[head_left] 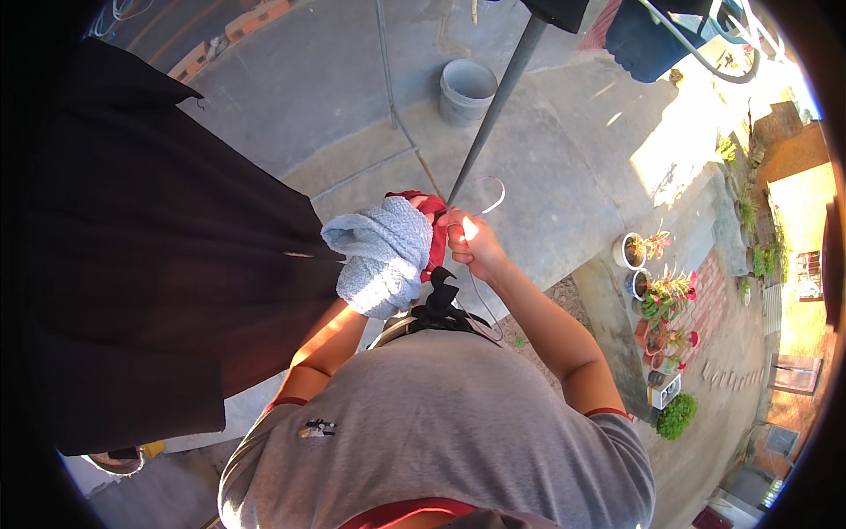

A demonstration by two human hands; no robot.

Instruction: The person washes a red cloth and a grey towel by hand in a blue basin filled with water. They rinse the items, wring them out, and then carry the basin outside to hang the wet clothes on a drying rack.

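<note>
In front of my waist, my left hand (418, 204) is closed on a bunched red cloth (435, 247); only some of its fingers show. A light blue textured towel (384, 256) drapes over that hand and wrist and hides most of them. My right hand (471, 240) is a closed fist beside the red cloth, gripping a thin wire clothes hanger (486, 304). The hanger's pale hook (499, 196) curves out above the fist, and its wire loops down toward my waist. Whether the right fingers also pinch the cloth cannot be made out.
A large black garment (176, 264) hangs close on my left. Ahead, a grey metal pole (498, 110) slants up past a white bucket (467, 92) on the concrete. Dark blue clothing (648, 40) hangs at upper right. Potted plants (656, 300) line the right side.
</note>
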